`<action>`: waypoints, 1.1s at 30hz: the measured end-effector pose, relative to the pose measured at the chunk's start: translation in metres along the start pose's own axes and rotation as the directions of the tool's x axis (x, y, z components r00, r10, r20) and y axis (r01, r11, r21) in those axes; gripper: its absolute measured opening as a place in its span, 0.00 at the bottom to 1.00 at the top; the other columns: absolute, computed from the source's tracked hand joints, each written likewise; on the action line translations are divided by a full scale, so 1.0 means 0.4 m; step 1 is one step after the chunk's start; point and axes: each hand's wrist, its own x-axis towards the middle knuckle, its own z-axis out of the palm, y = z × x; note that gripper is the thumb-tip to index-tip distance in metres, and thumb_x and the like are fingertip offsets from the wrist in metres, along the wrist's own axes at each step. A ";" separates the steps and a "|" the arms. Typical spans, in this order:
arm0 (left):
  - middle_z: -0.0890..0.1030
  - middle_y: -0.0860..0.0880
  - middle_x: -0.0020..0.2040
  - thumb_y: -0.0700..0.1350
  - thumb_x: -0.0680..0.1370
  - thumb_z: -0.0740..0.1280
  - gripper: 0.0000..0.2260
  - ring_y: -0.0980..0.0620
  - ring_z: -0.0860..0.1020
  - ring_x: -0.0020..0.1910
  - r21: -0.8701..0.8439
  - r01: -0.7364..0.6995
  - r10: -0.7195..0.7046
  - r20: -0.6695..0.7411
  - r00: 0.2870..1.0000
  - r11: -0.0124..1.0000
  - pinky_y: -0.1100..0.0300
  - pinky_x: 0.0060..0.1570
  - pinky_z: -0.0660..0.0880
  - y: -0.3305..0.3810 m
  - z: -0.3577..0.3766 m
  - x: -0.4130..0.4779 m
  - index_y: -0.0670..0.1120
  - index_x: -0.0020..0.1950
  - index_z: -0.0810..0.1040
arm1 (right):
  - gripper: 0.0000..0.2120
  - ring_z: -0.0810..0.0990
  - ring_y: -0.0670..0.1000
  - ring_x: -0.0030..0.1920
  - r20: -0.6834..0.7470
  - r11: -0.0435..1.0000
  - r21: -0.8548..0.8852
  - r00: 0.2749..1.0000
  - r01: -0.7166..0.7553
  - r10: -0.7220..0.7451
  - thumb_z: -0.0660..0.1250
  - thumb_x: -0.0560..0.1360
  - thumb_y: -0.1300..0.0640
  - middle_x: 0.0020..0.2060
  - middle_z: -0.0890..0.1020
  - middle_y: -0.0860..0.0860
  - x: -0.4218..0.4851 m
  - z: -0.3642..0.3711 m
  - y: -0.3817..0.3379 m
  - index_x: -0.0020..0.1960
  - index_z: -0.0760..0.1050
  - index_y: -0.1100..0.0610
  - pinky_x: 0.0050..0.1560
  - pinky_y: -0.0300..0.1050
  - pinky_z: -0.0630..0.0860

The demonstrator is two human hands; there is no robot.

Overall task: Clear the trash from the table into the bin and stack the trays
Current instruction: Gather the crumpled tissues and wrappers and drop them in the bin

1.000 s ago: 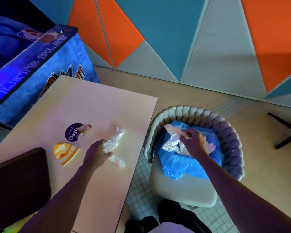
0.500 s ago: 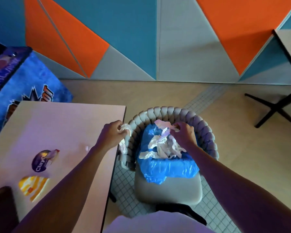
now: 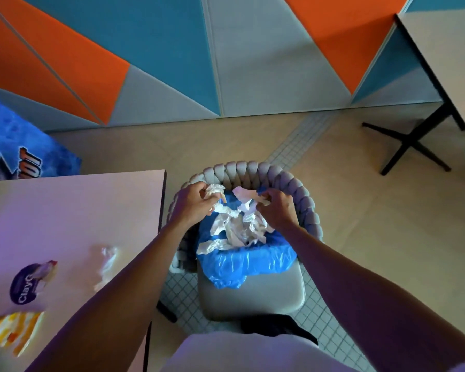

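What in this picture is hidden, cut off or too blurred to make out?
1. Bin: head view; blue liner and crumpled paper hide its body and depth.
2. Purple lid: head view; torn foil covers the print after "Clay".
3. Yellow wrapper: head view; motion blur, kind unclear.
4. Blue cabinet: head view; left edge cuts its lettering.
5. Trays: none inside the frame.

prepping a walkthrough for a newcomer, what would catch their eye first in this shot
The two hands at centre: the left hand grips a crumpled white napkin and the right hand pinches a torn white paper scrap, both above the blue plastic bin bag heaped with white paper. Behind, the wall of orange, teal and grey triangles stands out; a round purple lid lies on the pale table at left.
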 end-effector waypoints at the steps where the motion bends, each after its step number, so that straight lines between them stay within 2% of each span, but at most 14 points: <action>1: 0.84 0.44 0.41 0.51 0.74 0.74 0.14 0.42 0.87 0.38 0.004 0.008 -0.008 0.000 1.000 1.000 0.43 0.42 0.85 -0.009 0.018 0.007 0.41 0.47 0.79 | 0.09 0.82 0.55 0.44 0.005 1.000 -0.003 1.000 -0.015 0.016 0.72 0.68 0.56 0.41 0.86 0.51 0.004 0.003 0.011 0.48 0.83 0.56 0.44 0.46 0.78; 3: 0.84 0.42 0.42 0.54 0.72 0.74 0.14 0.45 0.87 0.38 0.026 0.025 -0.025 0.003 1.000 0.999 0.47 0.41 0.85 -0.034 0.056 0.018 0.44 0.45 0.79 | 0.09 0.83 0.55 0.44 0.009 0.999 -0.009 0.999 -0.050 0.050 0.72 0.68 0.55 0.41 0.85 0.50 0.011 0.013 0.035 0.48 0.82 0.55 0.45 0.46 0.79; 6: 0.84 0.42 0.43 0.53 0.72 0.74 0.14 0.40 0.85 0.45 0.027 0.068 -0.069 0.041 0.997 0.997 0.39 0.47 0.83 -0.089 0.122 0.045 0.43 0.47 0.79 | 0.10 0.83 0.55 0.47 0.013 0.995 -0.033 0.996 -0.090 0.090 0.72 0.68 0.54 0.44 0.86 0.50 0.029 0.042 0.078 0.49 0.82 0.54 0.47 0.45 0.79; 9: 0.80 0.46 0.39 0.49 0.75 0.75 0.12 0.42 0.84 0.43 0.030 0.105 -0.107 0.047 0.993 0.994 0.39 0.47 0.83 -0.146 0.187 0.065 0.42 0.46 0.78 | 0.11 0.83 0.57 0.49 0.023 0.993 -0.065 0.995 -0.098 0.100 0.73 0.68 0.54 0.46 0.86 0.51 0.043 0.077 0.120 0.50 0.81 0.54 0.49 0.47 0.79; 13: 0.84 0.51 0.44 0.47 0.76 0.74 0.07 0.50 0.84 0.43 0.089 0.079 -0.083 0.044 0.996 0.993 0.54 0.45 0.80 -0.224 0.254 0.091 0.47 0.51 0.81 | 0.12 0.83 0.60 0.51 0.058 0.986 -0.106 0.989 -0.130 0.136 0.73 0.68 0.55 0.47 0.86 0.53 0.067 0.138 0.179 0.51 0.81 0.54 0.49 0.48 0.79; 16: 0.83 0.54 0.58 0.43 0.76 0.75 0.20 0.55 0.82 0.54 0.107 0.053 -0.063 0.092 0.994 0.993 0.68 0.55 0.73 -0.283 0.293 0.114 0.49 0.67 0.79 | 0.14 0.83 0.60 0.53 0.111 0.979 -0.127 0.979 -0.160 0.174 0.74 0.68 0.55 0.50 0.86 0.54 0.095 0.187 0.233 0.53 0.81 0.53 0.51 0.49 0.79; 18: 0.80 0.55 0.66 0.43 0.76 0.75 0.27 0.58 0.78 0.65 0.158 -0.013 -0.006 0.123 0.992 0.987 0.70 0.64 0.69 -0.323 0.307 0.127 0.51 0.74 0.75 | 0.19 0.82 0.59 0.56 0.174 0.978 -0.141 0.969 -0.152 0.176 0.75 0.68 0.54 0.54 0.85 0.54 0.118 0.223 0.268 0.58 0.81 0.54 0.54 0.48 0.78; 20: 0.77 0.58 0.70 0.43 0.75 0.74 0.29 0.60 0.74 0.69 0.178 -0.052 0.031 0.118 0.992 0.983 0.66 0.70 0.68 -0.358 0.308 0.125 0.55 0.76 0.71 | 0.25 0.81 0.57 0.61 0.245 0.983 -0.135 0.957 -0.124 0.155 0.77 0.68 0.52 0.59 0.84 0.53 0.130 0.248 0.289 0.65 0.79 0.53 0.59 0.46 0.77; 22: 0.77 0.60 0.68 0.43 0.75 0.74 0.28 0.61 0.75 0.67 0.189 -0.044 0.038 0.033 0.999 0.981 0.68 0.69 0.69 -0.389 0.296 0.109 0.57 0.73 0.72 | 0.28 0.80 0.56 0.63 0.264 0.986 -0.134 0.956 -0.098 0.131 0.77 0.69 0.51 0.62 0.83 0.51 0.132 0.259 0.297 0.68 0.78 0.52 0.63 0.46 0.76; 23: 0.78 0.58 0.66 0.43 0.75 0.74 0.27 0.57 0.76 0.66 0.205 -0.016 0.022 -0.025 0.999 0.979 0.65 0.68 0.71 -0.405 0.287 0.098 0.56 0.72 0.74 | 0.28 0.80 0.55 0.63 0.255 0.987 -0.133 0.960 -0.086 0.118 0.76 0.69 0.51 0.63 0.83 0.51 0.130 0.260 0.296 0.69 0.77 0.52 0.64 0.47 0.77; 26: 0.81 0.46 0.65 0.45 0.74 0.75 0.25 0.45 0.78 0.65 0.213 0.151 -0.126 -0.130 0.984 0.965 0.49 0.66 0.75 -0.439 0.259 0.064 0.46 0.70 0.77 | 0.23 0.82 0.54 0.61 0.186 0.992 -0.098 0.977 -0.083 0.100 0.73 0.71 0.51 0.60 0.84 0.51 0.120 0.248 0.285 0.66 0.80 0.52 0.63 0.49 0.78; 29: 0.78 0.42 0.70 0.47 0.74 0.75 0.31 0.42 0.77 0.68 0.155 0.384 -0.362 -0.149 0.920 0.910 0.52 0.66 0.74 -0.458 0.243 0.039 0.44 0.75 0.72 | 0.16 0.84 0.52 0.57 0.135 0.994 -0.040 0.985 -0.099 0.103 0.71 0.71 0.53 0.56 0.85 0.49 0.118 0.223 0.270 0.59 0.82 0.51 0.60 0.49 0.79; 31: 0.79 0.42 0.69 0.47 0.74 0.75 0.30 0.42 0.79 0.66 0.069 0.483 -0.475 -0.106 0.874 0.873 0.54 0.63 0.75 -0.474 0.245 0.029 0.45 0.75 0.72 | 0.13 0.84 0.51 0.54 0.133 0.996 -0.021 0.987 -0.092 0.094 0.71 0.72 0.54 0.54 0.85 0.48 0.118 0.212 0.269 0.56 0.83 0.51 0.59 0.49 0.80; 33: 0.80 0.44 0.66 0.50 0.75 0.75 0.28 0.42 0.81 0.63 -0.052 0.588 -0.589 -0.022 0.808 0.807 0.48 0.64 0.78 -0.480 0.252 0.031 0.45 0.73 0.73 | 0.12 0.85 0.49 0.52 0.140 0.996 -0.009 0.987 -0.084 0.084 0.70 0.72 0.54 0.52 0.85 0.47 0.114 0.205 0.269 0.55 0.83 0.50 0.57 0.48 0.80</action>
